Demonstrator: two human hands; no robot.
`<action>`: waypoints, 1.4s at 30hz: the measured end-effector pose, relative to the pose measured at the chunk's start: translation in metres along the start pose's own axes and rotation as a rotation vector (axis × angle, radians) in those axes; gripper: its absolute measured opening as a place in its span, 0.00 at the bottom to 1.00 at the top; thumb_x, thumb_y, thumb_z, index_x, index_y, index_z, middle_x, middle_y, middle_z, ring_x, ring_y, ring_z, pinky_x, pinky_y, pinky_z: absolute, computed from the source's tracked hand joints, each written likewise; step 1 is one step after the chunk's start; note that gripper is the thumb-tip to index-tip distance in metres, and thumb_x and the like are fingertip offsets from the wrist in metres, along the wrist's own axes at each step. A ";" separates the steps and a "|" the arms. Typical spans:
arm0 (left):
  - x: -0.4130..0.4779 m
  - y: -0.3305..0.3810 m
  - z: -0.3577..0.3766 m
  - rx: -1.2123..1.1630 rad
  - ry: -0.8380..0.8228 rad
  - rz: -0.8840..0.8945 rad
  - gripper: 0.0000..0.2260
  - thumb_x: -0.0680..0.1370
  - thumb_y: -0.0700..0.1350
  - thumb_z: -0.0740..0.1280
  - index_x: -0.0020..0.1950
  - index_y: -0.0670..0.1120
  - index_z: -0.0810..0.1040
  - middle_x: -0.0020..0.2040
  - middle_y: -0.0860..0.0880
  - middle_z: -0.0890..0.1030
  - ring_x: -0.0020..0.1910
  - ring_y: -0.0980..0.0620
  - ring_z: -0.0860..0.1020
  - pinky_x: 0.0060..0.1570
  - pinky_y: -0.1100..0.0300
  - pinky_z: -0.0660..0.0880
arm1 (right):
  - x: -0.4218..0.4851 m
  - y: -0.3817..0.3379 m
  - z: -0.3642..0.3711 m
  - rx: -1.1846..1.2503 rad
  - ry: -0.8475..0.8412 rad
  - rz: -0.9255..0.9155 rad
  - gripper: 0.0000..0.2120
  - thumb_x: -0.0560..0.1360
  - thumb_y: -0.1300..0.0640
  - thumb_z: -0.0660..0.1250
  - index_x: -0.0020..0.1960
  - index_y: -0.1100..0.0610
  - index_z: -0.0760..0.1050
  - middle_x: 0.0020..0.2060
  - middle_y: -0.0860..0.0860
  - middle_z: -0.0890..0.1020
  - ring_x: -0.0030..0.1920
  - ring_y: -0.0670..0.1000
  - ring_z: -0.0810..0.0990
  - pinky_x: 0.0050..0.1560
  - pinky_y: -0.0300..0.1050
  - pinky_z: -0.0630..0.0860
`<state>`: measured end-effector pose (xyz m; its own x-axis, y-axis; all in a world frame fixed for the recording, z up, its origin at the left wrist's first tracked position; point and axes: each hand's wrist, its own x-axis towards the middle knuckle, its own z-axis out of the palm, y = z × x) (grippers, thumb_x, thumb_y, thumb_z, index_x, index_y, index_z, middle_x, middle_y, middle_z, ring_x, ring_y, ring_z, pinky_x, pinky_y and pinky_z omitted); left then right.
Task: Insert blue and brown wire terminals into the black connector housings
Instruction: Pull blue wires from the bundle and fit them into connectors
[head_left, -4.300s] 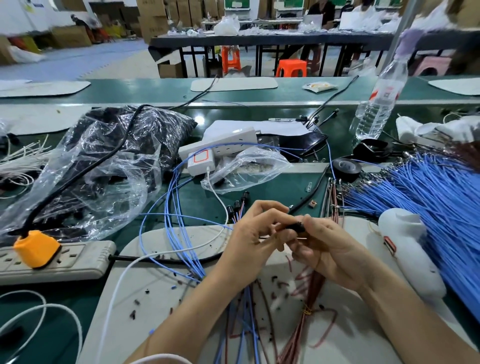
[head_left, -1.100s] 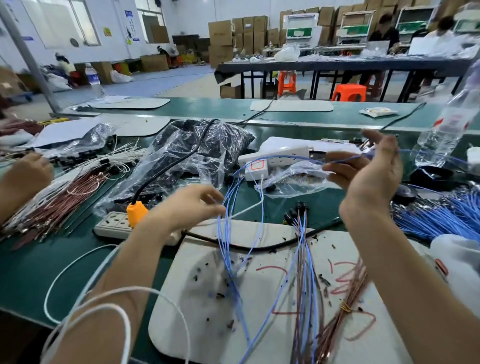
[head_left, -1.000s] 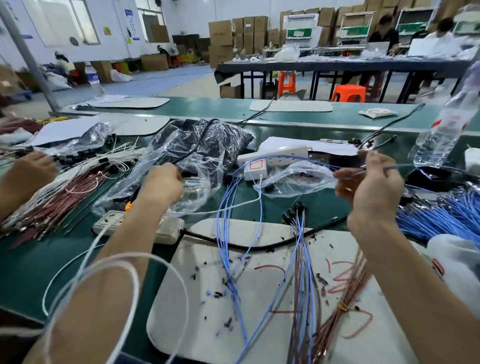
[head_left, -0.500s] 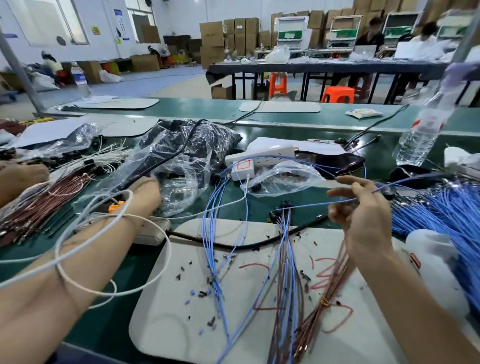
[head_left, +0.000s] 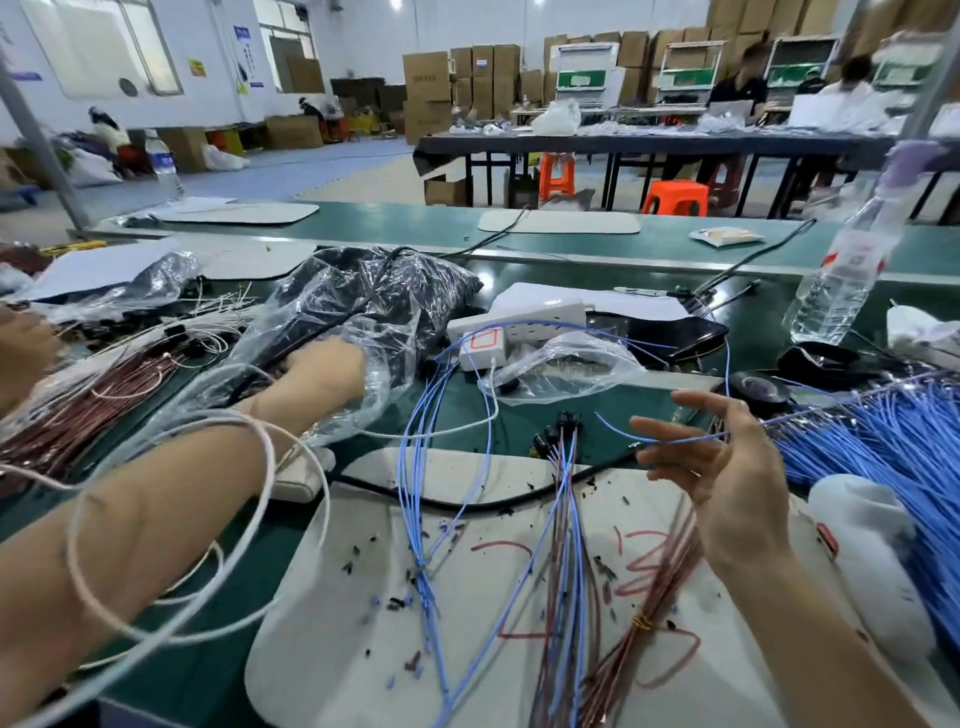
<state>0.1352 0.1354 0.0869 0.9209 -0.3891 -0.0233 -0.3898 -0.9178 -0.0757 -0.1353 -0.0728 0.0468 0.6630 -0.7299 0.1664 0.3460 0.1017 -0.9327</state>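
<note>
Left hand (head_left: 322, 366) is now reaching further into the plastic bag (head_left: 374, 306) than half a second back, and the right hand (head_left: 727, 467) is sitting lower, nearer the mat. Right hand is lightly pinching one blue wire (head_left: 670, 441), the other fingers spreading loose; the wire's free end is pointing left, and its tail is running back into the blue wire pile (head_left: 893, 452) on the right. Left-hand fingers are hiding behind crinkled plastic, so its grip cannot be told.

Black housings are showing in two places: dark ones filling the bag, and finished ones (head_left: 563, 421) lying at the far edge of the white mat (head_left: 467, 649) with blue and brown leads trailing toward the camera. Brown wires (head_left: 654, 587) are lying tied beside them.

Judging the step as fetching one housing. Best done by taking a single piece, bringing it over the mat, turning the cavity toward the terminal, then pushing straight until it seats.

Nothing is reading clearly: the water bottle (head_left: 841, 280) label is blurring, the white adapter (head_left: 485, 343) is showing only a red outline, and the carton print is too small.
</note>
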 end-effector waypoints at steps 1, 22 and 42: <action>-0.005 0.016 -0.011 -0.023 -0.001 0.089 0.04 0.78 0.38 0.59 0.45 0.42 0.72 0.46 0.44 0.76 0.43 0.46 0.76 0.47 0.54 0.76 | 0.000 0.000 0.001 0.066 -0.019 0.002 0.20 0.83 0.49 0.46 0.50 0.55 0.75 0.40 0.61 0.85 0.30 0.54 0.81 0.31 0.39 0.77; -0.110 0.150 0.065 -1.164 0.197 0.889 0.19 0.83 0.50 0.54 0.37 0.42 0.71 0.36 0.52 0.69 0.36 0.56 0.69 0.39 0.66 0.65 | 0.003 -0.010 -0.018 0.308 0.161 0.042 0.10 0.74 0.51 0.62 0.48 0.57 0.74 0.37 0.52 0.84 0.30 0.48 0.80 0.33 0.36 0.78; -0.109 0.144 0.072 -1.334 -0.019 0.836 0.13 0.73 0.34 0.51 0.49 0.52 0.61 0.40 0.55 0.73 0.38 0.52 0.70 0.40 0.58 0.69 | -0.020 0.019 0.007 -0.314 0.187 -0.277 0.12 0.76 0.70 0.63 0.45 0.52 0.72 0.41 0.51 0.84 0.39 0.51 0.83 0.43 0.40 0.80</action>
<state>-0.0213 0.0512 0.0071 0.4460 -0.8101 0.3806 -0.4849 0.1387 0.8635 -0.1374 -0.0515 0.0280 0.4325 -0.8133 0.3891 0.2561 -0.3030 -0.9180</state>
